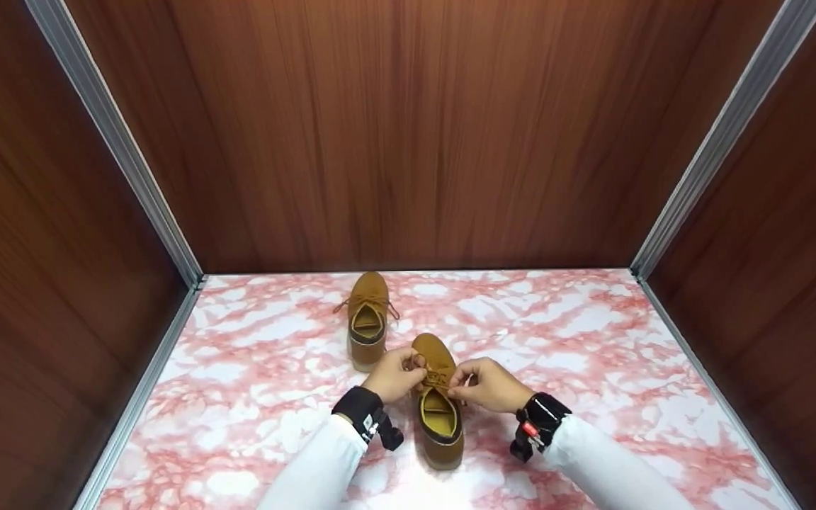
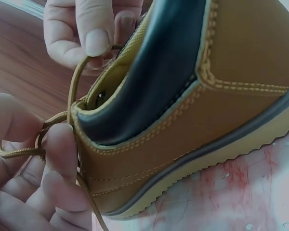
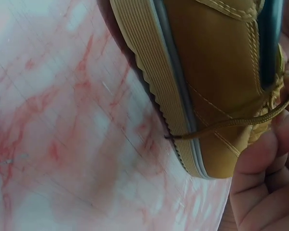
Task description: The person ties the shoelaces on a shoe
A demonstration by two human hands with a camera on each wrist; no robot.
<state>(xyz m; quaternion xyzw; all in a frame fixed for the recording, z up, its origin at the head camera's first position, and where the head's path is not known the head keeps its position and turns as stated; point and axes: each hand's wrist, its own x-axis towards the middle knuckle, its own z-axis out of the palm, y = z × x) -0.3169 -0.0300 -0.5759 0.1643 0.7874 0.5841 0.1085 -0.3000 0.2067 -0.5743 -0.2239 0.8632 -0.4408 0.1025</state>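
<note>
A tan lace-up shoe with a dark padded collar stands on the surface between both hands, toe pointing away. My left hand is at the left side of its lacing. In the left wrist view, thumb and fingers pinch a looped part of the brown shoelace. Across the lacing, my right hand pinches another stretch of lace between thumb and forefinger. In the right wrist view, a loose lace end hangs over the shoe's side toward the sole.
A matching tan shoe stands farther back to the left, its laces tied in a bow. The surface is red-and-white marbled. Wood-grain panels with metal corner strips enclose it at the back and sides.
</note>
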